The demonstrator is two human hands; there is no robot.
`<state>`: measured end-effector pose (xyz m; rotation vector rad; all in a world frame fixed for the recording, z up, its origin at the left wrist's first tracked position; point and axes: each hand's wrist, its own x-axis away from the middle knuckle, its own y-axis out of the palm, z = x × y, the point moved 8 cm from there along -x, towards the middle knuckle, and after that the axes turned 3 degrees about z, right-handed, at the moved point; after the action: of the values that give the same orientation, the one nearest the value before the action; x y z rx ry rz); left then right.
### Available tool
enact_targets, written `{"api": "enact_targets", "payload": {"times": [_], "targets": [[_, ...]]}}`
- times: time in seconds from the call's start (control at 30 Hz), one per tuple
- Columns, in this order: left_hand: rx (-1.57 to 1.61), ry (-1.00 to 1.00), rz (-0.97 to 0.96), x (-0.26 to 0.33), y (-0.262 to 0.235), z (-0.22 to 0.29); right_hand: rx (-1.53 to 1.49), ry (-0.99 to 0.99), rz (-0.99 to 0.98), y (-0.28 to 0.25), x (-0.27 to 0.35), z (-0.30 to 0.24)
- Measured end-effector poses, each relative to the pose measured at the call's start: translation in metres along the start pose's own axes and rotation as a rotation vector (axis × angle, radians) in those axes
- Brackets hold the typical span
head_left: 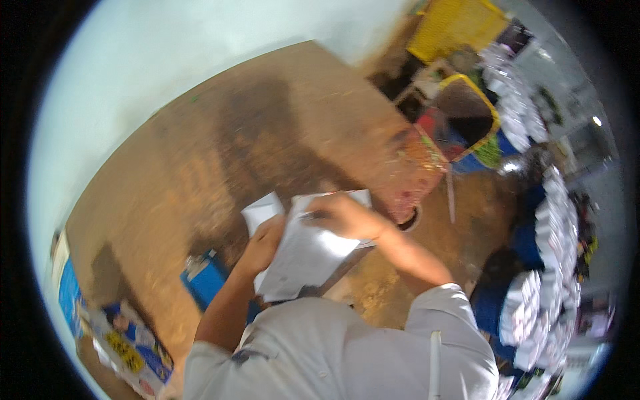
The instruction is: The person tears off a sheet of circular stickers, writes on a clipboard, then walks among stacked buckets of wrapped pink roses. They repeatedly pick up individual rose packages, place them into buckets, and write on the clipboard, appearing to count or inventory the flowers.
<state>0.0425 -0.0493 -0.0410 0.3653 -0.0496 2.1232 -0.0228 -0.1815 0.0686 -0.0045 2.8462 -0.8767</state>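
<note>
A white paper pad (303,263) lies tilted close in front of my body, its page bright with glare. My left hand (267,241) grips its left edge. A smaller white sheet (265,210) sticks out past that hand's fingers. Over the pad's upper part rests my right hand (343,217), slightly blurred, its fingers drawn together. By its fingertips shows a small dark thing (308,216), too blurred to name.
A brown table (167,160) spreads beneath the pad. On it lie a blue box (202,280) and a printed bag (130,350). At right stand a yellow-rimmed bin (495,113), a yellow crate (457,30) and rows of white wrapped bundles (553,227).
</note>
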Motion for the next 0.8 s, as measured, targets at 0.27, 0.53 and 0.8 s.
{"api": "enact_targets", "payload": {"times": [0.27, 0.53, 0.8], "targets": [[-0.134, -0.1, -0.283, 0.033, 0.004, -0.034, -0.269, 0.183, 0.304, -0.039, 0.024, 0.063], [-0.476, 0.171, 0.114, 0.032, -0.014, -0.011, -0.073, 0.203, 0.23, -0.036, 0.039, 0.085], [-0.441, 0.073, 0.339, 0.038, -0.053, -0.011, -0.539, 0.612, 1.181, -0.113, 0.166, 0.167]]}}
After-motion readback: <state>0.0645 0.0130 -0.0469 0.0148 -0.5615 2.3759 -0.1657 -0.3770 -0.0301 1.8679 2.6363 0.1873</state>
